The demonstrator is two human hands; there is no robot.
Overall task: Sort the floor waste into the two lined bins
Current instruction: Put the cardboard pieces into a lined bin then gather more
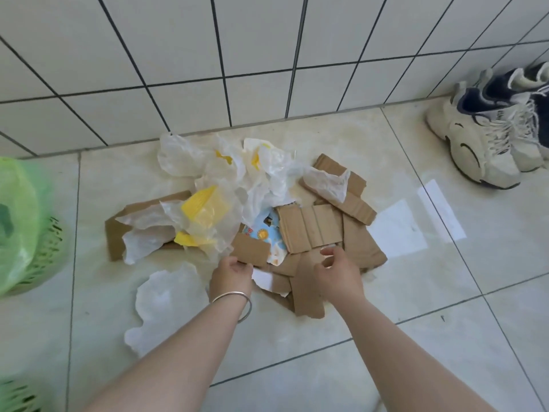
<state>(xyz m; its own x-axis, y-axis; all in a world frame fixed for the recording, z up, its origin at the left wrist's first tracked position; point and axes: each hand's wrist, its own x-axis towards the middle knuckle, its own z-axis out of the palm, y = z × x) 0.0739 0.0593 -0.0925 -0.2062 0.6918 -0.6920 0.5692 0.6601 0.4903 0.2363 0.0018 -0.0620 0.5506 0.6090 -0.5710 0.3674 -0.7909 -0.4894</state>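
A heap of waste lies on the floor by the wall: crumpled clear and white plastic bags (237,173) with yellow patches, and torn brown cardboard pieces (312,227). A blue printed wrapper (261,230) shows between the cardboard. My left hand (231,275), with a silver bangle on the wrist, pinches the near edge of a small cardboard flap (252,248). My right hand (335,269) hovers over the cardboard with fingers curled and apart, holding nothing. A green bin with a green liner (26,227) stands at the far left. Part of a second green bin (15,394) shows at the bottom left corner.
A white crumpled plastic sheet (166,304) lies apart near my left arm. A pair of cream and navy sneakers (487,126) stands at the right against the tiled wall (267,55). Bright light patches fall on the floor tiles (416,292) right of the heap.
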